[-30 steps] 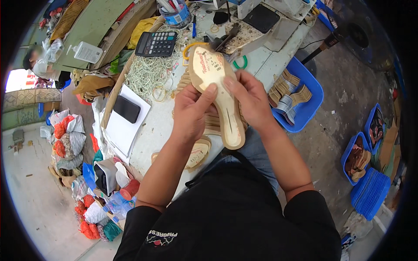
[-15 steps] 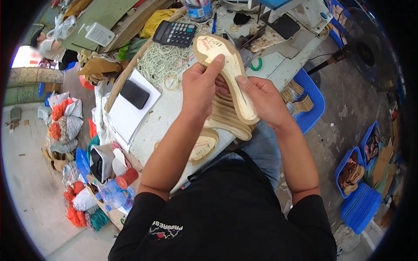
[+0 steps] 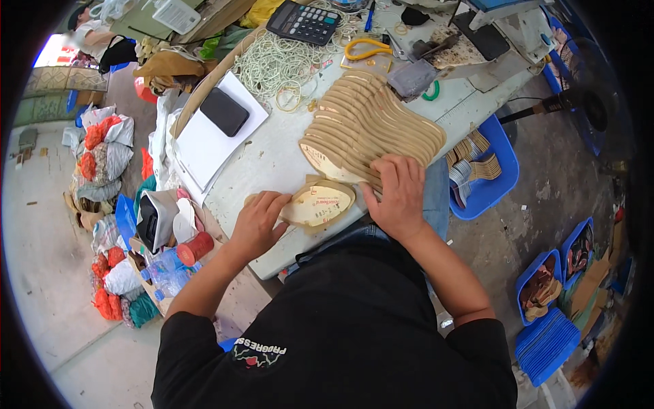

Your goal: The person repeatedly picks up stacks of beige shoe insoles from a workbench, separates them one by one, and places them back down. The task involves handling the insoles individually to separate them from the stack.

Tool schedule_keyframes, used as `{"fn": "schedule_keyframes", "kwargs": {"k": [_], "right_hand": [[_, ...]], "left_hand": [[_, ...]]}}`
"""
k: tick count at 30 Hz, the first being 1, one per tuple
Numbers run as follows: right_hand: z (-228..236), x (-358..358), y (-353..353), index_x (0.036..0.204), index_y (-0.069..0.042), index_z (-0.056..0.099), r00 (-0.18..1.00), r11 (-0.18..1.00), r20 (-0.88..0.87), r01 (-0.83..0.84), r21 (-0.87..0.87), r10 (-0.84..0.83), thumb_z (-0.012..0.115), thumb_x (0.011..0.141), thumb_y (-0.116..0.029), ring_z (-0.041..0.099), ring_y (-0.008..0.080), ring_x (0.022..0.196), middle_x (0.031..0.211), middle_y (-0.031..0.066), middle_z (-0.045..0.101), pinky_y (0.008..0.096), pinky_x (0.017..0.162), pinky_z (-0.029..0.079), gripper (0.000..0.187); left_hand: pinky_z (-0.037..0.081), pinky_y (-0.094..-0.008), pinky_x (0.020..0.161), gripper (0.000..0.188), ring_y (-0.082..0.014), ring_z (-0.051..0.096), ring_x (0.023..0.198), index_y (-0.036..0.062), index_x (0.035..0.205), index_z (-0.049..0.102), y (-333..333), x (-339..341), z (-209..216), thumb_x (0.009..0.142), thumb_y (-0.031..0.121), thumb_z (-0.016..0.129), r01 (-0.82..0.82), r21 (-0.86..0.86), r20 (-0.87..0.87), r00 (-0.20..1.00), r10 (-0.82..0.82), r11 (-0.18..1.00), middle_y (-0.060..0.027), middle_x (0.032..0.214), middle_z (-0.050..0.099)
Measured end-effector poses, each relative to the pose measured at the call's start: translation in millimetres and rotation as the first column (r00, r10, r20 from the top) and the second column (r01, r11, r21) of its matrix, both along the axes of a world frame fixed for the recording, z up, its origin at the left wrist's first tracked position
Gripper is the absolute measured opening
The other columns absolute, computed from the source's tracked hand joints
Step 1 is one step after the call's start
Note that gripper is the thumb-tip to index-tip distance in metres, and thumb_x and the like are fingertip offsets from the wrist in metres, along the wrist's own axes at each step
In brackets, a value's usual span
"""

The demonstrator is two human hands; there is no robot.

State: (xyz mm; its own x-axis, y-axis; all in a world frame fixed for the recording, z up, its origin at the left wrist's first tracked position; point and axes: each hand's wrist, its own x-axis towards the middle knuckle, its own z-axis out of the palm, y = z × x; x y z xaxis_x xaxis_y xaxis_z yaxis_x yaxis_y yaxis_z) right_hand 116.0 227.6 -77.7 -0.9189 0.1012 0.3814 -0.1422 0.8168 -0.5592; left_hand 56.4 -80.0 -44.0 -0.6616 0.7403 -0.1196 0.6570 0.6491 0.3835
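A row of beige shoe insoles (image 3: 371, 123) stands packed on edge across the worktable. My right hand (image 3: 400, 199) rests over the near end of the front insole, thumb apart from the fingers, which lie over it. A pair of flat-lying insoles (image 3: 320, 206), with a pale face and red print, lies by the table's near edge. My left hand (image 3: 260, 219) touches down beside their left end, its fingers stretched out and loosely bent. Part of these insoles is hidden under my left hand.
White cord (image 3: 276, 65), a calculator (image 3: 303, 22) and orange-handled scissors (image 3: 368, 48) lie beyond the insoles. A phone (image 3: 225, 112) sits on white paper (image 3: 204, 160) at left. A blue bin (image 3: 504, 170) with insoles stands right of the table, near a fan (image 3: 579, 102).
The insole that both hands held up has left them and the row now stands in full view. My hands have moved down and apart, the left toward the flat-lying insoles.
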Motion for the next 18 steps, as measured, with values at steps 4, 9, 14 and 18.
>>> {"fn": "schedule_keyframes", "kwargs": {"k": [4,9,14,18], "right_hand": [[18,-1,-4,0.116,-0.007,0.063,0.998,0.992,-0.016,-0.069,-0.104,0.068,0.079,0.08,-0.024,0.057,0.0351,0.106,0.11,0.0128,0.061,0.0462,0.091,0.043,0.043],[39,-3,-12,0.125,-0.001,0.063,0.968,0.89,-0.002,-0.233,-0.393,0.253,0.079,0.087,-0.025,0.061,0.0353,0.103,0.115,0.0152,0.065,0.043,0.092,0.049,0.047],[52,-22,-7,0.121,0.001,0.069,0.805,0.572,0.105,-0.317,-0.757,0.585,0.075,0.094,-0.017,0.067,0.0219,0.089,0.103,0.0124,0.071,0.0332,0.08,0.054,0.033],[60,-28,1,0.119,0.002,0.07,0.715,0.44,0.161,-0.222,-0.87,0.68,0.072,0.097,-0.015,0.065,0.0116,0.086,0.099,0.0074,0.073,0.0287,0.076,0.053,0.027]], "left_hand": [[0.052,-0.042,0.089,0.06,-0.035,0.064,0.099,0.0036,0.12,0.058,-4,-18,13,0.064,0.004,0.079,0.023,-0.005,0.184,0.983,-0.022,1.0,-0.0137,0.111,0.061],[0.053,-0.0441,0.084,0.056,-0.0327,0.065,0.097,0.0083,0.126,0.059,4,-48,59,0.074,0.015,0.079,0.12,0.079,0.38,0.914,-0.141,0.99,-0.0128,0.107,0.065],[0.049,-0.0413,0.076,0.047,-0.0308,0.065,0.08,0.0093,0.12,0.07,34,-52,82,0.081,0.034,0.083,0.192,0.181,0.265,0.935,-0.236,0.965,-0.0082,0.083,0.065],[0.044,-0.0396,0.068,0.049,-0.027,0.06,0.07,0.0103,0.118,0.072,57,-56,101,0.077,0.034,0.084,0.32,0.161,0.104,0.935,-0.338,0.934,-0.0043,0.073,0.058]]}}
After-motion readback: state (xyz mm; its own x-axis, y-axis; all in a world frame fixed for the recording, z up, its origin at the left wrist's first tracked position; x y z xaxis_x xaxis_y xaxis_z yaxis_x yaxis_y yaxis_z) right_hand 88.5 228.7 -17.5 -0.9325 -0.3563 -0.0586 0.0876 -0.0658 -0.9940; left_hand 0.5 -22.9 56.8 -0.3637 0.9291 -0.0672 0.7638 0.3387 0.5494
